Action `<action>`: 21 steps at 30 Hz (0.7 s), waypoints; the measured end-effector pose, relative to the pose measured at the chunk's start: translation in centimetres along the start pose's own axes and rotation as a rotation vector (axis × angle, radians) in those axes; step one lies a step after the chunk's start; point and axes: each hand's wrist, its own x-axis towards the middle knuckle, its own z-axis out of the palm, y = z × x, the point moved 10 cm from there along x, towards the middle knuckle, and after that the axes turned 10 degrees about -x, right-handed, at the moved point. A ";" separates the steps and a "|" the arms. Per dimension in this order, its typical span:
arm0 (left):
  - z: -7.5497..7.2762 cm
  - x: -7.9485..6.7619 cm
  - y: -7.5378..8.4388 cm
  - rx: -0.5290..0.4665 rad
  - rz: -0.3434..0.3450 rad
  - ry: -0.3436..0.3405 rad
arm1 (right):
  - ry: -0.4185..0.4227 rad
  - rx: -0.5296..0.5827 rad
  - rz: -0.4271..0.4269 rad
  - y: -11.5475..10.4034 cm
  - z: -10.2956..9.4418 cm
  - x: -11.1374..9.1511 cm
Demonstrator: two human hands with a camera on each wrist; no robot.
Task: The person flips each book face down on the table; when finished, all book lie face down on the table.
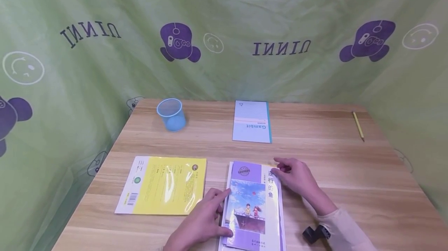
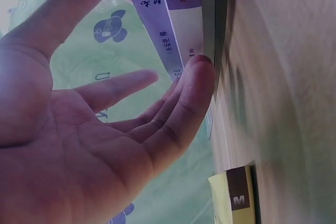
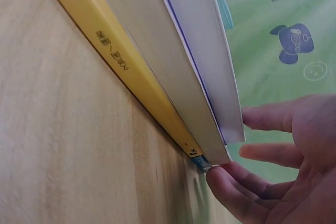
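A purple book [image 1: 246, 204] with a picture of two children lies on top of a stack of books. Beneath it sits another thick book [image 3: 157, 66], and at the bottom a yellow book [image 3: 121, 61]. My left hand [image 1: 206, 216] is at the stack's left side, thumb by the top cover's lower left and fingers along the spines. In the left wrist view, a fingertip [image 2: 199, 69] touches the spine. My right hand [image 1: 297, 177] touches the far right corner, its fingers [image 3: 226, 187] fairly straight against the book edges.
Left of the stack lies a yellow and white book [image 1: 164, 185], back cover up. A blue mesh pen cup [image 1: 173, 116] stands at the back left. A Gambit notebook [image 1: 251, 122] lies at the back middle, a pencil [image 1: 358, 126] at the back right. Green curtain [image 1: 224, 68] surrounds the table.
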 end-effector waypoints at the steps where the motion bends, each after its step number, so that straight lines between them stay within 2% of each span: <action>1: 0.0 0.1 0.0 0.010 -0.001 0.003 | -0.001 -0.002 0.003 0.1 0.0 0.0; 13: -0.2 0.8 0.4 0.075 0.008 0.054 | -0.036 0.014 0.036 0.5 0.4 -0.2; 21: -0.1 0.8 0.1 0.065 -0.046 0.026 | -0.053 0.012 -0.001 0.3 0.5 -0.1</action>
